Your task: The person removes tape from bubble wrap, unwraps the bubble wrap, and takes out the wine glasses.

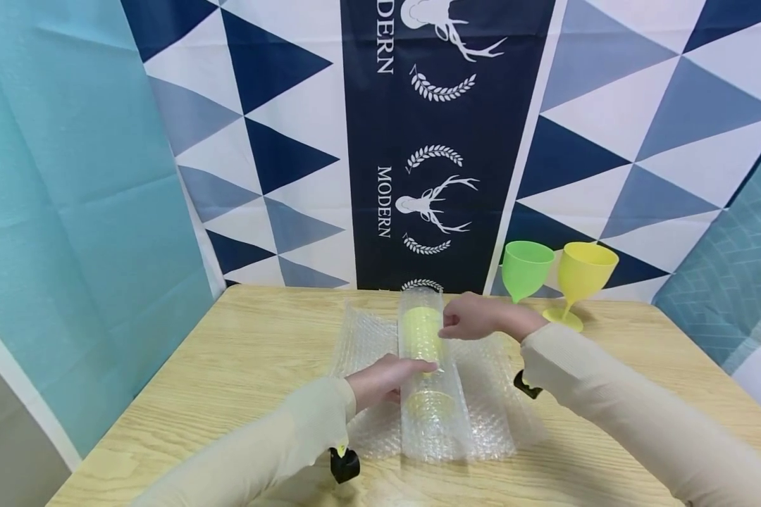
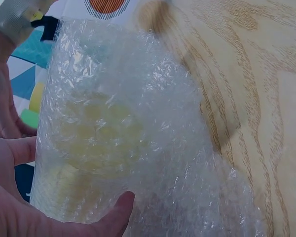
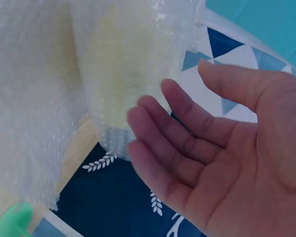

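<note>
A roll of clear bubble wrap (image 1: 428, 440) surrounds something yellow (image 1: 422, 334), its shape blurred by the plastic. My left hand (image 1: 387, 380) holds the roll at its middle from the left, thumb laid across the top. In the left wrist view that thumb (image 2: 113, 217) presses on the bubble wrap (image 2: 167, 128). On the far right side of the roll is my right hand (image 1: 475, 317). Seen from the right wrist, this hand (image 3: 202, 143) has loosely bent fingers and a thumb held apart, with fingertips right at the wrap's edge.
Loose flaps of bubble wrap (image 1: 488, 401) spread flat on both sides of the roll over the wooden table (image 1: 247, 366). Behind the right forearm stand a green goblet (image 1: 525, 271) and a yellow goblet (image 1: 583, 274). A patterned cloth (image 1: 292, 141) hangs along the table's back edge.
</note>
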A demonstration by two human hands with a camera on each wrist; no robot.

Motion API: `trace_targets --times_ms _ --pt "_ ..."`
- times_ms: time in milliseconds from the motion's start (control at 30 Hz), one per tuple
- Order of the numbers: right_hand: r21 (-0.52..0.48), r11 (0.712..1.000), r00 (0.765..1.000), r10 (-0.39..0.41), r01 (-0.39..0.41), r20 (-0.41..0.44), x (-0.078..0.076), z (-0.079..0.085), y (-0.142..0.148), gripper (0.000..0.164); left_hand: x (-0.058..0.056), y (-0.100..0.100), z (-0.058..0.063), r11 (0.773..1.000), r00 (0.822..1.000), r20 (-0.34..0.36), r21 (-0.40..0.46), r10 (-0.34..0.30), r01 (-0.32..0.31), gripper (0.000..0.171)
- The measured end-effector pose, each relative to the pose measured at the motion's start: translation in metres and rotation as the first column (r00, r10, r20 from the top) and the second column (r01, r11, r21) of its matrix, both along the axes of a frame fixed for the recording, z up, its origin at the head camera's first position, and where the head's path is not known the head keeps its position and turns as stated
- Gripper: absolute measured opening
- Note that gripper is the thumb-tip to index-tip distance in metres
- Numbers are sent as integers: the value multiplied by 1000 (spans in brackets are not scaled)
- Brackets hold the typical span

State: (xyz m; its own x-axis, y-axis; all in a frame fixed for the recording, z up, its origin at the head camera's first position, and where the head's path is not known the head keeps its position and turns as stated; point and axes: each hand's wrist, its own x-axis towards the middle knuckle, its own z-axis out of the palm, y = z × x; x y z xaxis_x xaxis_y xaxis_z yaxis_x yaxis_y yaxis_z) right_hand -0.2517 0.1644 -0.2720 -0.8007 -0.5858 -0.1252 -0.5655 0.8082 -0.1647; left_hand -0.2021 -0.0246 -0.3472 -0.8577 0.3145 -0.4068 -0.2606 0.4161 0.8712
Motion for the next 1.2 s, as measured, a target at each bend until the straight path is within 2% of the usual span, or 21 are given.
trace_targets --times_ms 67,133,267,367,567,700,833,1000,1200 --pt "-24 999 999 -27 27 -21 -6 0 -5 22 -1 -1 0 1000 1000 0 13 -8 8 76" --pt "-43 998 997 -58 56 -43 -12 -2 -9 26 -1 -2 0 1000 1000 -1 3 -6 6 78" --pt "-33 992 992 -120 119 -42 -24 -6 -16 43 0 -1 0 1000 1000 2 -10 9 -9 86" --pt "-5 986 986 -164 164 -40 -29 -8 -21 50 0 -2 1 1000 1000 8 -14 15 -15 93" --pt "27 953 953 -300 301 -33 -33 -10 -32 50 -1 -4 0 1000 1000 4 12 -8 8 85" --pt "48 934 935 -352 353 -35 -33 -10 -38 46 -1 -5 0 1000 1000 -5 13 -17 17 81" --pt "45 924 925 -379 380 -38 -34 -11 -41 40 -1 -5 0 1000 1000 -6 12 -17 17 78" --pt "24 929 929 -367 369 -49 -34 -12 -41 39 0 -4 0 1000 1000 -8 8 -14 14 75" --pt "-33 922 922 -386 385 -38 -32 -11 -42 36 1 -5 0 1000 1000 -11 -4 -5 4 83"
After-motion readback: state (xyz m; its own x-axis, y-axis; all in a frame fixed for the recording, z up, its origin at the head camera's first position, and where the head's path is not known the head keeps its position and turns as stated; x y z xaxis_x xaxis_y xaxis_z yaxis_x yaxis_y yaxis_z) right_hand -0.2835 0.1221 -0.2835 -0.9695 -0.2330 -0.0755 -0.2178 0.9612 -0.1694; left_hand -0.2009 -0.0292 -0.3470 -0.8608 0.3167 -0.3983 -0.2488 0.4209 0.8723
